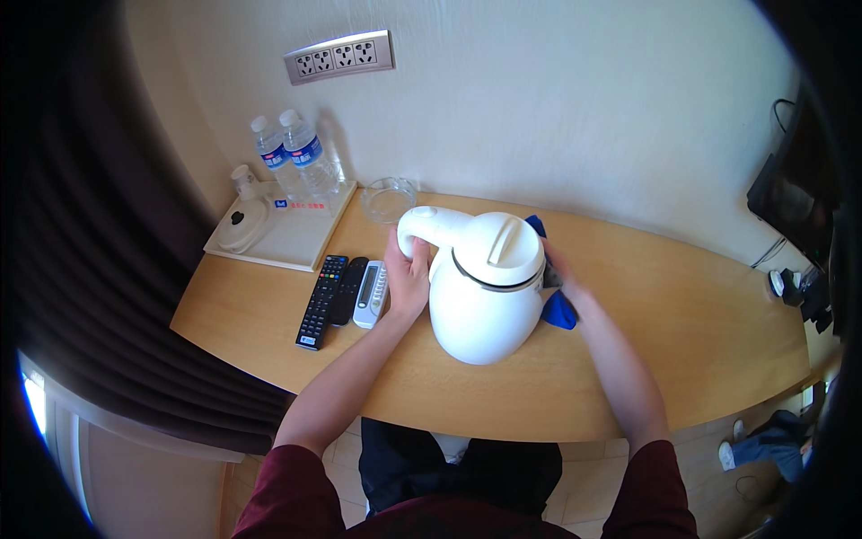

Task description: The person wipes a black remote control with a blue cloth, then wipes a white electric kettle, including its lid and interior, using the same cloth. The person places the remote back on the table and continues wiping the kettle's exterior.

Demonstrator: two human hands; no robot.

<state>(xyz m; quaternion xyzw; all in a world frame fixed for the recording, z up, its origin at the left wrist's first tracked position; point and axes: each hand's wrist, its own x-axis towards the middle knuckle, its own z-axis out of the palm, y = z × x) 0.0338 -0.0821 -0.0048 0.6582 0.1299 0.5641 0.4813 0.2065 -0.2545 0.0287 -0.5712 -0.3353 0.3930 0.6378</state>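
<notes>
A white electric kettle [481,316] with its lid on is held over the wooden desk [673,323]. My left hand [409,273] is closed around the kettle's handle. At the kettle's right side, my right hand [560,266] holds a blue cloth [559,311] against the body near the spout; its fingers are mostly hidden behind the kettle. Just left of my left hand lie a white remote control [370,294], a black remote control [349,291] and a longer black remote with coloured buttons [322,303].
A white tray [289,252] at the back left bears two water bottles [304,151], a cup [244,180] and a white lid [242,226]. Behind the kettle is a glass ashtray [389,200]. A dark curtain [101,269] borders the desk's left. Another person's legs [768,448] show at lower right.
</notes>
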